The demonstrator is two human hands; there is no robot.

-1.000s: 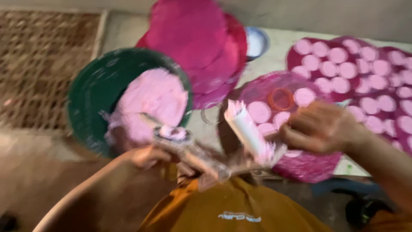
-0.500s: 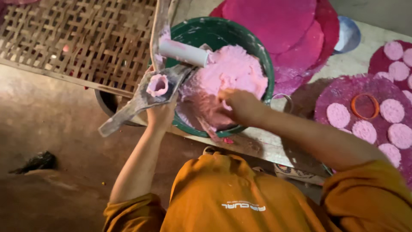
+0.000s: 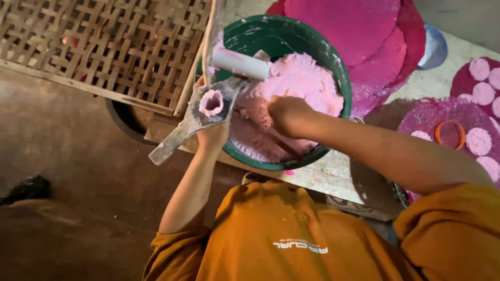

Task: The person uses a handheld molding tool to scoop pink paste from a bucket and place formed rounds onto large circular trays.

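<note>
The pink dough [image 3: 291,99] fills the green bucket [image 3: 333,62], where the right hand [image 3: 286,114] has sunk deeper, fingers closed and partly buried, while the left hand [image 3: 213,136] still clamps the metal press [image 3: 200,112] at the bucket's rim.

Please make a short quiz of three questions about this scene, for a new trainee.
1. True or false: the right hand is inside the green bowl, in the pink paste.
2. What does the left hand hold? A) an orange ring B) a metal press tool with a pink-filled tube C) a woven tray
3. Fill in: the orange ring lies on a ____ round mat with pink discs.

Key: 1 true; 2 B; 3 magenta.
</note>
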